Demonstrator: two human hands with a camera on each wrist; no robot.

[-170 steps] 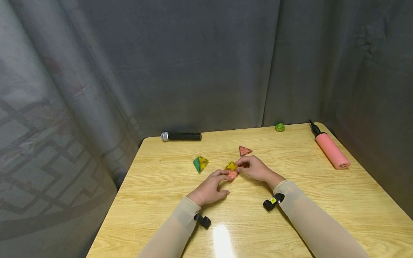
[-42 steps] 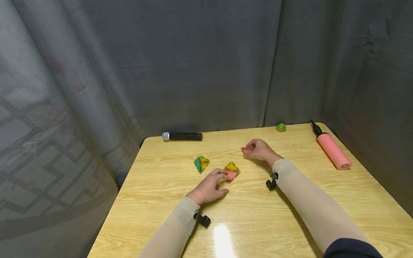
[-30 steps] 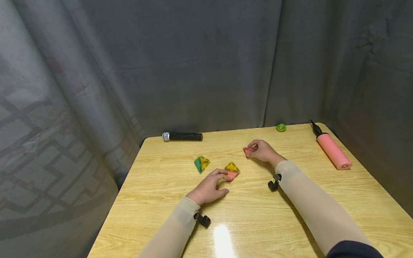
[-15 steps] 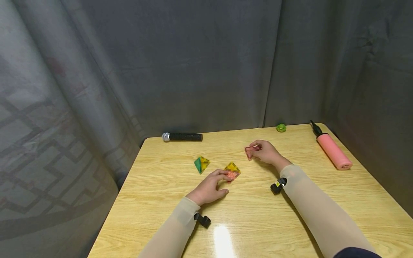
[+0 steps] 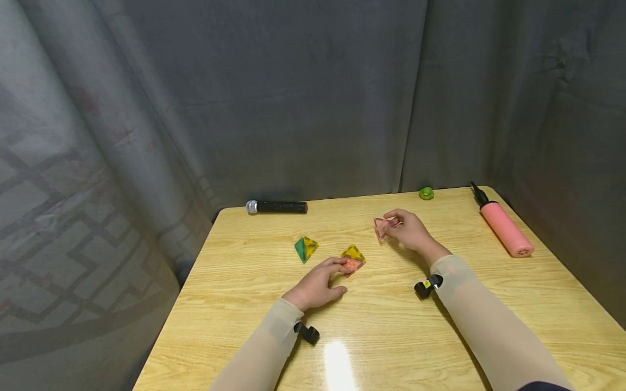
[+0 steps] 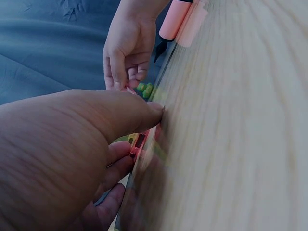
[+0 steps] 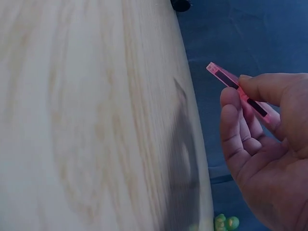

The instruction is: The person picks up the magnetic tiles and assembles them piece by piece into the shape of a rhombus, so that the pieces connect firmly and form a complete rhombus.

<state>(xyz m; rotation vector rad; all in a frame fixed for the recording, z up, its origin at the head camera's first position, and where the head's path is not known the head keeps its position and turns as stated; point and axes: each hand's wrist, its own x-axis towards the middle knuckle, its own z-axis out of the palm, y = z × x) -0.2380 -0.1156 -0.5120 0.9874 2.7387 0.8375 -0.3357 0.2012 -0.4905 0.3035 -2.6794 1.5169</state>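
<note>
My right hand (image 5: 412, 232) pinches a translucent pink triangular magnetic tile (image 7: 237, 91) between thumb and fingers, raised off the tabletop in the right wrist view. Another pink triangular tile (image 5: 353, 265) lies flat against a yellow triangular tile (image 5: 353, 252) near the table's middle. On that pink tile rest the fingertips of my left hand (image 5: 318, 285), its thumb held apart on the wood. To the left sits a green and yellow piece (image 5: 306, 249) of joined triangular tiles. In the left wrist view, my left hand's own fingers partly hide the tiles.
A black microphone (image 5: 279, 207) lies along the back left edge of the wooden table (image 5: 235, 304). At the back stands a small green toy (image 5: 426, 193). A pink hand pump (image 5: 506, 228) with a black nozzle lies at the right. Grey curtains (image 5: 303, 98) hang behind.
From the flat tiles, my right hand has gone to the far pink tile, taken hold of it and lifted it, drifting slightly right. My left hand has stayed in place.
</note>
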